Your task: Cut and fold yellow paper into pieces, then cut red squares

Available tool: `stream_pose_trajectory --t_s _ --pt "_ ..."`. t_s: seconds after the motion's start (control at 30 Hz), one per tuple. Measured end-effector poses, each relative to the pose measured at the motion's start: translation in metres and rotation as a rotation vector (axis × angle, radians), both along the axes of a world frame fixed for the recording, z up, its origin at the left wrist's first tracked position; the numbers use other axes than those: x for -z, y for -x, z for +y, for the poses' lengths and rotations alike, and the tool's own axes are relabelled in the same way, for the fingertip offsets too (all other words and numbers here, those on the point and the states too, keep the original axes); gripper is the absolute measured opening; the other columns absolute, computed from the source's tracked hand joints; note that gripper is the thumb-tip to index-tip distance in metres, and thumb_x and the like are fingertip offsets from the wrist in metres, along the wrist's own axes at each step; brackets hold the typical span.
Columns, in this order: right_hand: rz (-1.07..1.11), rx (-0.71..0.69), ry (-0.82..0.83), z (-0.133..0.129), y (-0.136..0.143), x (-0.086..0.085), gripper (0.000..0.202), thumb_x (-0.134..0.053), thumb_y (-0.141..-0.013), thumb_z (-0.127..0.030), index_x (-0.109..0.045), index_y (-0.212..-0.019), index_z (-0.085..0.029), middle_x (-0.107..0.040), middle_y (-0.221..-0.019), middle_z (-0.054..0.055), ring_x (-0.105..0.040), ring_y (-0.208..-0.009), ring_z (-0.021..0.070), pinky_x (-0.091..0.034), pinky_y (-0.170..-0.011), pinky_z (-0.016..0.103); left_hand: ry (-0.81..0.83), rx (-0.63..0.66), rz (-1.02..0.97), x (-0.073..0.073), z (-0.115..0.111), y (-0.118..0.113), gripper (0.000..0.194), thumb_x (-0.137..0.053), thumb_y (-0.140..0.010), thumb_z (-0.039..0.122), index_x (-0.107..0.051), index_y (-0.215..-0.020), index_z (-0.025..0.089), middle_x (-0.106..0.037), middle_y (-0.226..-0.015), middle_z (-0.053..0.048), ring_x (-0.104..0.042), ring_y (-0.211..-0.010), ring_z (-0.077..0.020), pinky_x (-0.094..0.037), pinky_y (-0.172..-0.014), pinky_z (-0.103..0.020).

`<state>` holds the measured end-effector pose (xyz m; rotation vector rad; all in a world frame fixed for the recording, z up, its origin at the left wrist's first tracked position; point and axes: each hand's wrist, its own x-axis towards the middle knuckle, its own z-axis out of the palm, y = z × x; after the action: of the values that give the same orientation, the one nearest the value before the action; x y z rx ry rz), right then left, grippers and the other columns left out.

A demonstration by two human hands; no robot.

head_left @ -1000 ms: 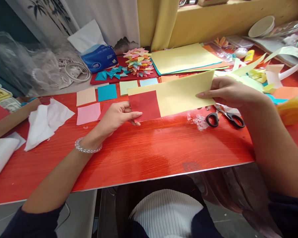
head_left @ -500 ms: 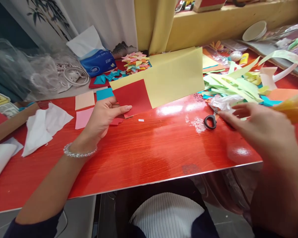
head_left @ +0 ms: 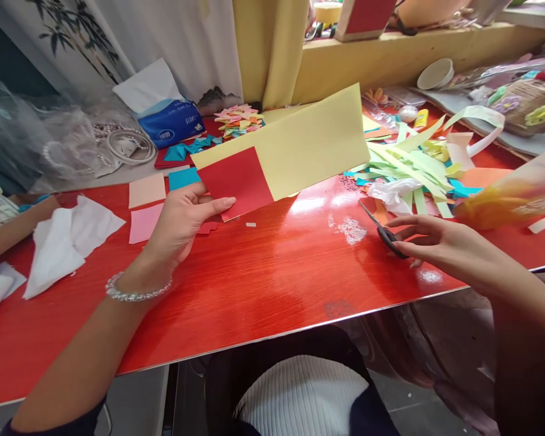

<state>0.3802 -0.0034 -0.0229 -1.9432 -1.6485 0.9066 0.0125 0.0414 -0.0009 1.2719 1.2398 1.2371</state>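
My left hand (head_left: 181,221) pinches a red paper square (head_left: 238,181) together with a long pale yellow paper strip (head_left: 315,145) that lies behind it. Both sheets are held above the table, the yellow one slanting up to the right. At the right, my right hand (head_left: 436,242) has its thumb and fingers at the black handles of a pair of scissors (head_left: 390,241), whose blades point up and left. How far the fingers pass through the handle loops is partly hidden. A small white scrap (head_left: 251,224) lies below the red square.
Green paper strips (head_left: 413,160) and a crumpled white piece (head_left: 397,192) lie beyond the scissors. A yellow plastic bag (head_left: 508,194) stands at the right. Pink (head_left: 143,223) and peach squares (head_left: 146,191), tissues (head_left: 75,233) and a blue tissue pack (head_left: 170,121) are at left.
My right hand has come down onto the scissors' handles, and the scissors have turned so the blades point left. My left hand still holds the two papers; the view has shifted a little.
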Motion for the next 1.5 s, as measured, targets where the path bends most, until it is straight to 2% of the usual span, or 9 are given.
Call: stream_pose_trajectory --t_s 0.2,0.4,0.53,0.7,0.87,1.07,1.23,1.3,1.5 --pt "0.664 0.014 0.098 -0.025 0.008 0.011 0.054 -0.080 -0.058 -0.033 -0.062 -0.109 -0.039 -0.060 -0.089 0.003 -0.058 -0.072 0.0160 -0.052 -0.061 0.027 0.069 0.001 -0.046 -0.003 -0.002 0.004 0.030 -0.078 -0.059 0.020 -0.049 -0.057 0.018 -0.054 -0.052 0.007 -0.059 -0.052 -0.0097 -0.053 -0.054 -0.022" --pt "1.108 -0.063 -0.016 -0.027 0.035 0.010 0.050 -0.080 -0.046 -0.055 -0.068 -0.089 -0.031 -0.043 -0.071 0.001 -0.040 -0.052 0.0126 -0.033 -0.033 0.023 0.368 0.078 0.048 0.002 0.003 0.006 0.019 -0.078 -0.058 0.019 -0.061 -0.065 0.014 -0.061 -0.065 0.001 -0.063 -0.060 -0.0120 -0.057 -0.061 -0.024" --pt "1.111 -0.193 -0.070 -0.024 0.040 0.007 0.059 -0.071 -0.047 -0.070 -0.068 -0.091 -0.031 -0.046 -0.068 0.002 -0.043 -0.054 0.0150 -0.032 -0.036 0.024 0.407 0.115 0.142 0.004 0.006 0.010 0.021 -0.076 -0.060 0.021 -0.067 -0.077 0.014 -0.065 -0.073 -0.002 -0.064 -0.063 -0.0139 -0.058 -0.064 -0.026" --pt "0.988 -0.404 -0.100 -0.026 0.045 0.016 0.043 -0.065 -0.068 -0.052 -0.067 -0.105 -0.032 -0.052 -0.075 0.005 -0.053 -0.063 0.0179 -0.040 -0.044 0.028 0.355 0.091 0.210 0.002 0.004 0.009 0.018 -0.078 -0.058 0.021 -0.062 -0.062 0.014 -0.060 -0.061 0.001 -0.062 -0.057 -0.0116 -0.053 -0.054 -0.021" --pt "1.072 -0.478 -0.162 -0.024 0.047 0.021 0.039 -0.059 -0.075 -0.048 -0.064 -0.108 -0.028 -0.051 -0.074 0.003 -0.050 -0.057 0.0152 -0.031 -0.039 0.025 0.221 0.027 0.072 -0.006 -0.001 0.005 0.029 -0.082 -0.055 0.023 -0.054 -0.057 0.017 -0.056 -0.054 0.005 -0.058 -0.050 -0.0085 -0.045 -0.044 -0.017" --pt "0.901 -0.613 0.096 -0.025 0.056 0.012 0.051 -0.069 -0.068 -0.049 -0.062 -0.112 -0.026 -0.057 -0.081 0.002 -0.055 -0.071 0.0148 -0.043 -0.061 0.027 0.272 0.050 -0.066 -0.002 0.003 0.005 0.038 -0.081 -0.056 0.015 -0.043 -0.052 0.016 -0.053 -0.051 0.006 -0.060 -0.052 -0.0089 -0.055 -0.055 -0.022" --pt "0.818 -0.727 0.310 -0.023 0.081 0.006 0.064 -0.071 -0.065 -0.055 -0.058 -0.122 -0.028 -0.061 -0.101 0.006 -0.058 -0.084 0.0177 -0.047 -0.070 0.028 0.164 0.053 -0.166 -0.007 -0.002 0.004 0.039 -0.077 -0.061 0.011 -0.039 -0.054 0.017 -0.052 -0.049 0.008 -0.056 -0.051 -0.0069 -0.055 -0.054 -0.023" --pt "0.924 -0.699 0.307 -0.017 0.092 0.007 0.065 -0.065 -0.069 -0.060 -0.055 -0.124 -0.026 -0.060 -0.107 0.008 -0.058 -0.090 0.0196 -0.048 -0.073 0.030 0.102 0.034 -0.210 -0.011 -0.006 0.003 0.041 -0.076 -0.061 0.011 -0.036 -0.055 0.018 -0.052 -0.049 0.009 -0.053 -0.049 -0.0059 -0.055 -0.052 -0.023" --pt "1.235 -0.342 0.361 0.018 0.117 0.006 0.052 -0.041 -0.080 -0.068 -0.057 -0.097 -0.023 -0.064 -0.106 0.011 -0.061 -0.097 0.0220 -0.051 -0.075 0.034 0.052 0.022 -0.274 -0.015 -0.017 -0.002 0.029 -0.076 -0.053 0.015 -0.053 -0.070 0.021 -0.054 -0.053 0.009 -0.046 -0.042 -0.0039 -0.043 -0.037 -0.018"
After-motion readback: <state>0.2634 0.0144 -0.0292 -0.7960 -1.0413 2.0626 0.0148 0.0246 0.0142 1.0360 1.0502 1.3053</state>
